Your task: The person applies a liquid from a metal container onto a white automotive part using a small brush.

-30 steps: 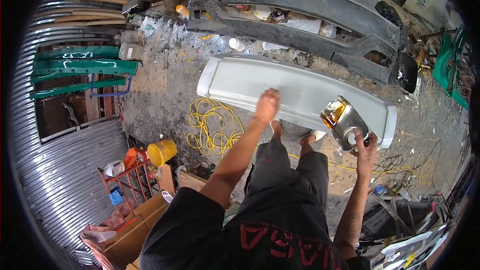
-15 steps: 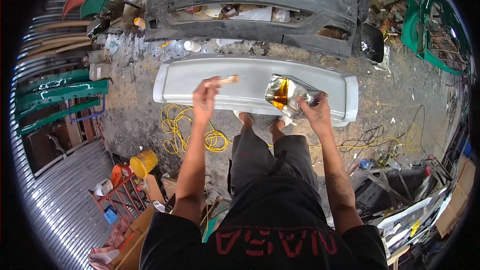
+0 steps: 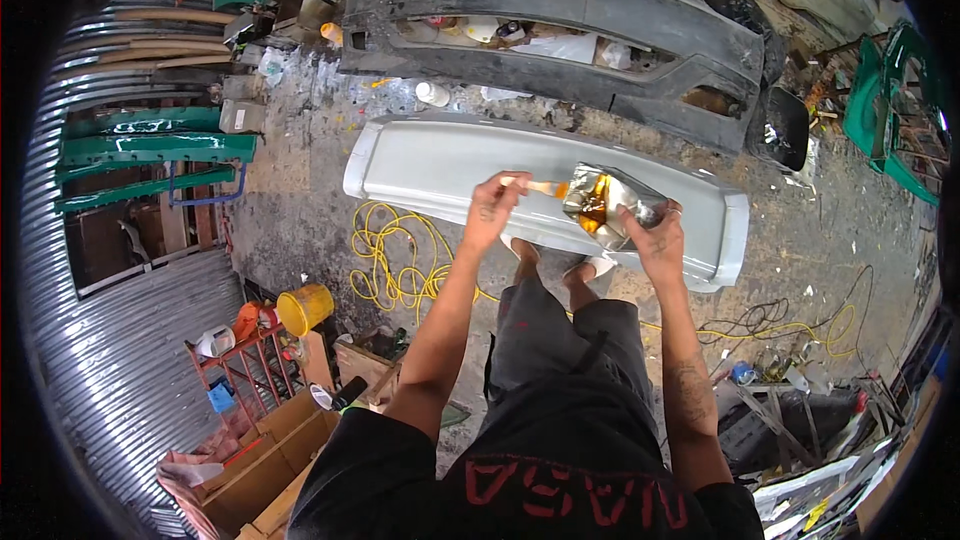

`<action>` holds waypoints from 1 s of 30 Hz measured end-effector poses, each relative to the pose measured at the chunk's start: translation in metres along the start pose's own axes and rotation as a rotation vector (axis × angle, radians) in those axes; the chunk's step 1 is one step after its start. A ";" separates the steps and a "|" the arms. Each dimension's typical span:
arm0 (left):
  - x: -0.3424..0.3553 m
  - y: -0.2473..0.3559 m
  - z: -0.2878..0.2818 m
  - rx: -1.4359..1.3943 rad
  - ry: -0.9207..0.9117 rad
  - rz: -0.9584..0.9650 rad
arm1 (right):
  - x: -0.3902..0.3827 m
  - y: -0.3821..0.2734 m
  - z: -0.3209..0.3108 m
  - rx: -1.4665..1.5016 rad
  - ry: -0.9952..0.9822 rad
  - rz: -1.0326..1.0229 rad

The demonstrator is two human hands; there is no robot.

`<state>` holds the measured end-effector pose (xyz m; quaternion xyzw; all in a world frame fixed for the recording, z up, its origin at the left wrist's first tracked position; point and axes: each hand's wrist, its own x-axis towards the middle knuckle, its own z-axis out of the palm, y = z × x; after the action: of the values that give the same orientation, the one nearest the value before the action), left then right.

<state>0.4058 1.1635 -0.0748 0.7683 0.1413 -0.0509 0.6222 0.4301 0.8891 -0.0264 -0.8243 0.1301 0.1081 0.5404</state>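
Observation:
My left hand [image 3: 492, 202] is closed on a small pale-handled brush [image 3: 538, 186], its amber-coloured end at the left edge of a cut-open metal tin [image 3: 590, 202]; whether it touches the tin I cannot tell. My right hand [image 3: 655, 238] grips that tin at its right end, thumb on top; amber, glossy liquid shows inside. Both hands are over the near part of a long pale grey panel [image 3: 430, 158] with a raised rim, lying across in front of my legs. My feet stand at the panel's near edge, partly hidden by it and the tin.
A large dark bumper [image 3: 540, 0] lies beyond the panel. Green parts [image 3: 160, 148] sit at left, another green part [image 3: 890, 110] at right. A coiled yellow hose [image 3: 395, 250] lies on the floor [image 3: 290, 200]. A yellow bucket [image 3: 305, 310] stands by a red rack [image 3: 235, 375].
My left hand has come up with the brush now visible and moved right to the tin. My right hand has raised the tin leftward toward it. The view has shifted.

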 end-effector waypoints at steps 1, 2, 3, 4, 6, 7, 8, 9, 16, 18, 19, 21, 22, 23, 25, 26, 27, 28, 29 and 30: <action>0.002 -0.012 -0.014 -0.006 0.087 -0.120 | 0.001 0.002 0.000 0.005 -0.014 0.001; 0.007 -0.026 -0.024 0.000 0.097 -0.126 | 0.002 0.005 -0.001 -0.005 0.001 -0.011; 0.013 -0.049 -0.034 0.117 0.151 -0.050 | 0.002 0.010 -0.003 -0.019 0.013 -0.019; 0.016 -0.070 -0.044 0.235 0.199 0.023 | 0.003 0.019 -0.007 -0.055 0.018 -0.014; 0.024 -0.103 -0.074 0.355 0.305 0.080 | 0.005 0.027 -0.018 0.046 -0.001 -0.022; 0.027 -0.107 -0.084 0.459 0.389 0.149 | 0.003 0.030 -0.027 0.137 0.007 -0.029; 0.026 -0.109 -0.098 0.509 0.451 0.137 | 0.001 0.032 -0.035 0.139 -0.003 -0.023; 0.029 -0.106 -0.102 0.547 0.504 0.130 | 0.001 0.033 -0.048 0.139 -0.005 0.072; 0.009 -0.120 -0.019 0.781 0.193 0.470 | -0.015 0.036 -0.092 0.095 0.006 0.155; 0.005 -0.091 0.052 0.772 0.089 0.445 | -0.021 0.041 -0.104 0.170 0.074 0.184; 0.004 -0.074 0.065 0.773 0.085 0.451 | -0.025 0.049 -0.112 0.174 0.080 0.184; 0.006 -0.052 0.074 0.454 0.016 0.265 | -0.028 0.067 -0.124 0.142 0.106 0.171; 0.009 -0.066 0.051 0.416 0.099 0.283 | -0.035 0.043 -0.120 0.186 0.094 0.276; 0.013 -0.094 0.019 0.224 0.176 0.206 | -0.036 0.044 -0.117 0.199 0.071 0.269; 0.025 -0.109 -0.043 0.449 0.277 0.158 | -0.038 0.058 -0.124 0.182 0.071 0.218; 0.028 -0.114 -0.078 0.564 0.333 0.124 | -0.041 0.057 -0.123 0.189 0.088 0.233; 0.031 -0.119 -0.109 0.398 0.485 0.365 | -0.043 0.055 -0.121 0.197 0.074 0.237; 0.032 -0.115 -0.133 0.720 0.482 0.207 | -0.045 0.057 -0.124 0.206 0.104 0.280; 0.033 -0.110 -0.144 0.816 0.526 0.392 | -0.047 0.057 -0.128 0.218 0.131 0.321; 0.034 -0.102 -0.129 0.843 0.518 0.353 | -0.047 0.058 -0.132 0.206 0.145 0.324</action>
<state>0.3976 1.3129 -0.1510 0.9514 0.1265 0.1941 0.2030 0.3718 0.7501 -0.0101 -0.7387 0.3098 0.1200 0.5864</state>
